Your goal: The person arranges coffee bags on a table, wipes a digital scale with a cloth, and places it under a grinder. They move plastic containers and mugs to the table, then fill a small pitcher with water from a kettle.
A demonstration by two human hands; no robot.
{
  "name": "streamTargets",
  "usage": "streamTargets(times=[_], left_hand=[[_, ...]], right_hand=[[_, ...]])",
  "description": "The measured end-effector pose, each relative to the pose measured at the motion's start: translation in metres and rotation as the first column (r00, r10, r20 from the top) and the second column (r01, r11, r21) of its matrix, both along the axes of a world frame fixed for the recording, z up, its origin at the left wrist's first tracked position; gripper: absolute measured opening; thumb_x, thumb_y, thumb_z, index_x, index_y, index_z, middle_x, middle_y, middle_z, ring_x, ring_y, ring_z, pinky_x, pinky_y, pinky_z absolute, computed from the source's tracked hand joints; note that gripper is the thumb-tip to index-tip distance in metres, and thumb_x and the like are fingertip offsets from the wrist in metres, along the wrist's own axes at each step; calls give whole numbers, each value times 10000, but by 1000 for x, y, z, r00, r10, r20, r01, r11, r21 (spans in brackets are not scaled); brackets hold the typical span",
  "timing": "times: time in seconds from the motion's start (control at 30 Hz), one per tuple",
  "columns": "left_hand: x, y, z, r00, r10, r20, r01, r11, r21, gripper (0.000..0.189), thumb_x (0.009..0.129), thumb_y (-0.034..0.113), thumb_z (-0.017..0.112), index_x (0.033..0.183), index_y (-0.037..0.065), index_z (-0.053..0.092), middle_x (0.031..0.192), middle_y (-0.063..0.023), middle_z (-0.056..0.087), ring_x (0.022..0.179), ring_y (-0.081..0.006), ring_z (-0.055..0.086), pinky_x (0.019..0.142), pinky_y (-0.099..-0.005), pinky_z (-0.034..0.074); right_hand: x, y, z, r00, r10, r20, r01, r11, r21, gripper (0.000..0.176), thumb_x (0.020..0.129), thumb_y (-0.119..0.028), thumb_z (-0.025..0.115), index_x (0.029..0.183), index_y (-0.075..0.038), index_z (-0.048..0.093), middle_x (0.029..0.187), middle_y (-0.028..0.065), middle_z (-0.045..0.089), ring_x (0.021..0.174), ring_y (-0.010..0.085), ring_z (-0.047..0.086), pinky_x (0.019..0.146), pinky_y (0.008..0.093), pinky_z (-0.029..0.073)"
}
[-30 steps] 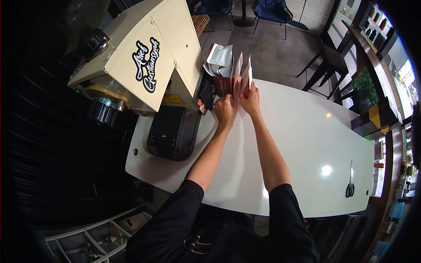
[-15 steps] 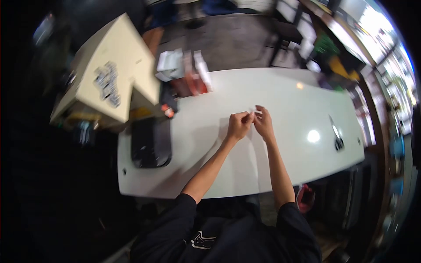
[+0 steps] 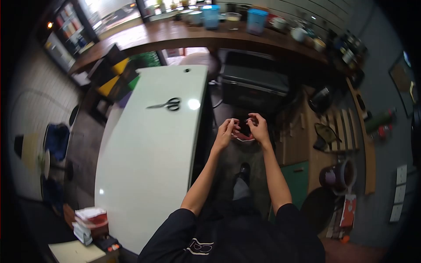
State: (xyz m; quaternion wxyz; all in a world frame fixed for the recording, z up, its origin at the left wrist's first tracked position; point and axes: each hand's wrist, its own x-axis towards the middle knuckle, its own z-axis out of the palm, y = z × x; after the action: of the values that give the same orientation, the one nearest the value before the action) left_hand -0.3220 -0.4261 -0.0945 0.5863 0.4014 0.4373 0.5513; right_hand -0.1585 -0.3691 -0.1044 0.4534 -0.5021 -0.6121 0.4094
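Observation:
My left hand (image 3: 226, 133) is held out in mid-air past the table's right edge, thumb and fingers curled together. Close beside it, my right hand (image 3: 258, 129) has its thumb and fingertips bent inward in a pinch. Whatever lies in the fingertips is too small and dark to make out. Below and just behind both hands is a reddish-rimmed bin (image 3: 244, 137) on the floor, partly covered by them. Black-handled scissors (image 3: 169, 104) lie on the white table (image 3: 147, 162) to the left, apart from both hands.
A dark chest-like box (image 3: 254, 79) stands ahead under a wooden counter (image 3: 184, 37) bearing blue-lidded containers (image 3: 256, 21). Wooden drawers (image 3: 293, 136) and a slatted rack (image 3: 344, 129) are on the right. My shoe (image 3: 244, 170) shows on the floor.
My view and body have turned right, from above the white table to the bin beside it. Both hands moved along; the small white thing seen between the fingers no longer shows.

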Motion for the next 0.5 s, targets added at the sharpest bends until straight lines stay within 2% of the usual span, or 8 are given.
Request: streamTargets(times=[0.1,0.23,0.27,0.3,0.37,0.43,0.47,0.5], left_hand=[[52,35,-12,990,-138,37,139,990,-19,323,1011,319,451,1169,56,550,915,-36,606,754,-86,588,659,-221,505],[121,99,-27,978,-207,-7,206,974,-97,311,1013,320,447,1189,82,540,925,-24,615,801,-94,602,698,-250,504],[139,116,-32,974,-228,-8,226,967,-116,305,1012,317,450,1185,83,541,923,-23,615,793,-94,602,695,-250,504],[157,131,-38,968,-252,-13,248,959,-139,299,1011,314,453,1180,84,541,920,-22,614,786,-94,601,693,-250,503],[196,152,-36,951,-308,28,308,935,-178,292,1009,306,457,1174,81,542,917,-24,614,781,-95,600,691,-250,502],[236,162,-45,931,-358,77,366,904,-221,285,1008,299,461,1167,77,543,914,-27,614,776,-96,599,690,-250,502],[255,168,-55,908,-411,85,420,881,-217,280,1008,290,463,1166,74,543,913,-30,615,774,-98,599,686,-252,502],[272,172,-66,883,-460,94,469,857,-214,274,1007,282,465,1164,70,542,912,-33,616,772,-100,599,681,-253,502]], right_hand=[[82,21,-20,976,-215,-38,217,975,52,199,847,-46,605,1038,7,618,817,71,666,735,114,662,647,255,517],[190,62,-40,916,-398,-56,396,917,-41,241,838,-39,611,1076,2,598,822,60,628,701,104,635,628,242,492],[214,67,-44,893,-450,3,448,888,-104,292,834,-46,623,1119,-4,576,946,119,616,832,179,643,706,300,509],[243,71,-58,878,-480,-1,476,871,-119,292,834,-46,623,1119,-4,576,946,119,616,832,179,643,706,300,509],[306,78,-92,576,-622,531,771,629,-99,336,873,-98,636,1179,-8,532,1122,196,557,1109,292,542,889,414,488],[355,66,-99,394,-594,702,900,404,-163,383,866,-122,653,1213,-38,515,1237,232,483,1172,370,473,945,485,443],[371,61,-103,379,-605,701,911,376,-168,383,866,-122,653,1213,-38,515,1237,232,483,1172,370,473,945,485,443],[381,53,-109,212,-568,795,956,289,-48,421,855,-148,662,1229,-42,501,1228,232,489,1127,388,502,919,479,451]])
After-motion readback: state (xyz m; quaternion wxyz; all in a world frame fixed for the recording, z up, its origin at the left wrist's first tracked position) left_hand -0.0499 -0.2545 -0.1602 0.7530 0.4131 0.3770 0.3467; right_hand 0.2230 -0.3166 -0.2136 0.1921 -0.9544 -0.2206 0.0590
